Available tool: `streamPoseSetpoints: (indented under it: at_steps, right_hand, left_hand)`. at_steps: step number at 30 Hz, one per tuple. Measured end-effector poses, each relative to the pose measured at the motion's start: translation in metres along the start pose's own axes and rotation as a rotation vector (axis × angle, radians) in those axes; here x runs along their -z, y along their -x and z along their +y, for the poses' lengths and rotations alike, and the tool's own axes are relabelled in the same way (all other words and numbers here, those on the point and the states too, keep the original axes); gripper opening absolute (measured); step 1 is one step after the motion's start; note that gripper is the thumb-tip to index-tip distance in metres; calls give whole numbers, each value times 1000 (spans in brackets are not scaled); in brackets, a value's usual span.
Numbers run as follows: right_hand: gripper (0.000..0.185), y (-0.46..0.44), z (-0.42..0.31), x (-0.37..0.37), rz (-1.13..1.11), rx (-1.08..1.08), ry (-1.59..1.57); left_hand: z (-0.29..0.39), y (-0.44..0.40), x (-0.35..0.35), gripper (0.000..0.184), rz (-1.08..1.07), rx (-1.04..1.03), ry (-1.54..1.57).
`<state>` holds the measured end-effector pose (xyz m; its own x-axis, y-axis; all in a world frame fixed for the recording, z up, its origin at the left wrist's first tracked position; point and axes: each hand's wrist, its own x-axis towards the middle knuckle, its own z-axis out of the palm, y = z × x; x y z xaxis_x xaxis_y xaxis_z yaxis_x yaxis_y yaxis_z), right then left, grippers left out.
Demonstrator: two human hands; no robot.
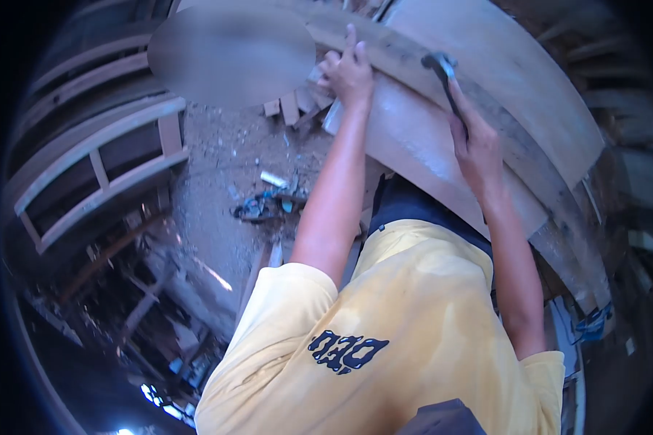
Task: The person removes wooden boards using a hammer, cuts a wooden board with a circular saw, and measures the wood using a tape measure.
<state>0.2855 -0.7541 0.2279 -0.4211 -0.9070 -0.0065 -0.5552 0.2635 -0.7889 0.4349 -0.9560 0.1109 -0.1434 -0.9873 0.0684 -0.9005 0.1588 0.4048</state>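
Observation:
My right hand [479,148] is wrapped around the dark handle of a hammer [440,65], its metal head raised at the far end. Below the hammer runs a long weathered wooden plank [406,56]. My left hand [350,78] is at the left part of this plank, fingers apart and one stretched forward. I make out nothing held in it. A flat pale board [406,134] lies between my forearms, on the near side of the plank. Beyond the plank is a larger smooth sheet [515,65].
Slatted wooden frames [101,170] stand at left. Small wood offcuts [289,109] lie beyond my left forearm. A tangled dark and blue object [268,205] sits on the dirt floor [225,152]. Stacked timber [624,80] is at right. A blurred oval hides the upper left.

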Motion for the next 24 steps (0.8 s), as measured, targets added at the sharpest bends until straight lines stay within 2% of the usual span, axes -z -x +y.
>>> streamPoseSetpoints:
  at_steps: [1, 2, 3, 5, 6, 8, 9, 11, 12, 14, 16, 18, 19, 21, 22, 24]
  right_hand:
    - [69, 13, -5, 15, 39, -10, 21]
    - [65, 33, -13, 34, 58, -119, 12]
    - [62, 52, -18, 54, 90, -231, 3]
    - [49, 107, 5, 78, 150, -225, 99]
    - [43, 133, 3, 95, 165, -341, 104]
    - [38, 182, -1, 111, 240, -512, 116]
    - [35, 210, 4, 113, 310, -599, 128]
    - [33, 261, 5, 110, 475, -707, 174]
    - [33, 286, 7, 106, 521, -733, 172]
    - [35, 332, 6, 100, 630, -985, 110]
    - [40, 365, 1, 95, 651, -1107, 181]
    - [43, 410, -4, 79, 675, -1385, -174]
    - [43, 441, 0, 65, 651, -1543, -375]
    - [24, 503, 5, 17, 600, -1651, -553]
    - [24, 518, 2, 2, 635, -1672, -562]
    - [21, 540, 1, -20, 685, -1867, -681]
  left_hand:
    - [3, 1, 4, 47, -7, 52, -76]
    - [5, 4, 9, 46, -21, 99, -151]
    - [1, 6, 9, 45, 54, 10, -161]
    - [4, 5, 10, 42, 187, -130, -169]
    - [12, 9, 14, 41, 237, -178, -174]
    - [24, 11, 18, 42, 111, -501, -65]
    - [43, 23, 18, 42, 82, -559, -26]
    - [78, 43, 24, 45, -242, -943, 71]
    - [92, 51, 20, 45, -251, -993, 85]
    - [113, 70, 9, 49, -336, -1124, 38]
    - [118, 73, -8, 51, -424, -1088, 19]
    - [126, 75, -1, 43, -507, -1070, 17]
    - [124, 77, -5, 37, -416, -1101, 17]
    - [127, 75, -9, 35, -399, -1080, 15]
    - [132, 73, -10, 35, -417, -1054, -34]
    - [139, 71, -12, 35, -425, -1051, -87]
